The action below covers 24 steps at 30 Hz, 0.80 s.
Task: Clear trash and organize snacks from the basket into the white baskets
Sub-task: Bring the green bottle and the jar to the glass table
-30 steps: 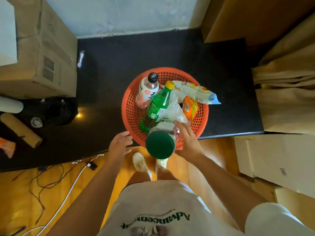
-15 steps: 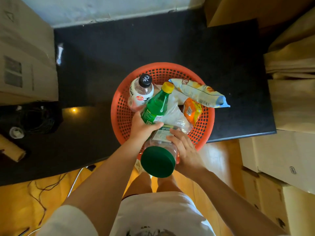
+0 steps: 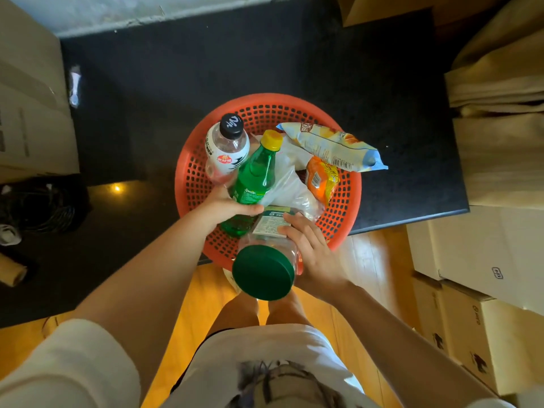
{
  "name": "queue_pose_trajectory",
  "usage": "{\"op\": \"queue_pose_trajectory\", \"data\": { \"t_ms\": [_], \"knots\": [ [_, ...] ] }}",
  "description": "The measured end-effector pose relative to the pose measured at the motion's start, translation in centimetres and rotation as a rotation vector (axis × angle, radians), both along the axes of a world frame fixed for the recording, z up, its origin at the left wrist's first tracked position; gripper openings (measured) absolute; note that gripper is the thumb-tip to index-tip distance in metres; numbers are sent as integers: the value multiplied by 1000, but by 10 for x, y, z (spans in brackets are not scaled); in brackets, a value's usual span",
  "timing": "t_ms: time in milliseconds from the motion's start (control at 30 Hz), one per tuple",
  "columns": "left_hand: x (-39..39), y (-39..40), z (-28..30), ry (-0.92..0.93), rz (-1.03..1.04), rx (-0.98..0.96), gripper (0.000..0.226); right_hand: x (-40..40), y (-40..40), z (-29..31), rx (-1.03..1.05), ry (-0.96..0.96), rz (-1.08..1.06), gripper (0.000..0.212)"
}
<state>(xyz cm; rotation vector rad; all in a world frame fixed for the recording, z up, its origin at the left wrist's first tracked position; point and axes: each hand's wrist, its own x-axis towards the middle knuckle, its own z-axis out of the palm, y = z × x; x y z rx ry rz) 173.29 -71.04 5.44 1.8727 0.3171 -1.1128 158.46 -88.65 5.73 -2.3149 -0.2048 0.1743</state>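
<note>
a round orange perforated plastic basket sat at the near edge of the black bench, holding the task's things. the left hand was curled round the lower body of a green plastic bottle with a yellow cap, thumb lying across its near side; the bottle's long axis ran from the hand up and away, cap pointing far and slightly right. the right hand gripped a clear plastic jar with a dark green lid from its right side, fingers wrapped over the label; the jar tilted toward the person, lid nearest, base in the basket. just left of the green bottle leaned a clear bottle with a black cap. to the right lay a pale blue snack packet overhanging the far right rim, an orange snack packet beneath it, and a crumpled clear plastic bag between. no white baskets were in view, so each lift probably had to come up and toward the person, along each container's own axis.
</note>
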Motion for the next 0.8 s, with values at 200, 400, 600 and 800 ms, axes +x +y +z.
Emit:
{"op": "queue_pose_trajectory", "data": {
  "t_ms": [200, 400, 600, 800],
  "knots": [
    [-17, 10, 6, -87, 62, -138, 79, -1, -1, 13, 136, 121, -60, 95],
    [-27, 25, 42, -119, 226, -297, 101, -13, 1, 45, 309, 149, -281, 100],
    [-39, 58, 74, -160, 271, -316, 84, -38, 21, 94, 814, 272, -787, 94],
    [-58, 92, 116, -101, 179, -419, 67, -77, 63, 124, 1081, 218, -1064, 80]
  ]
}}
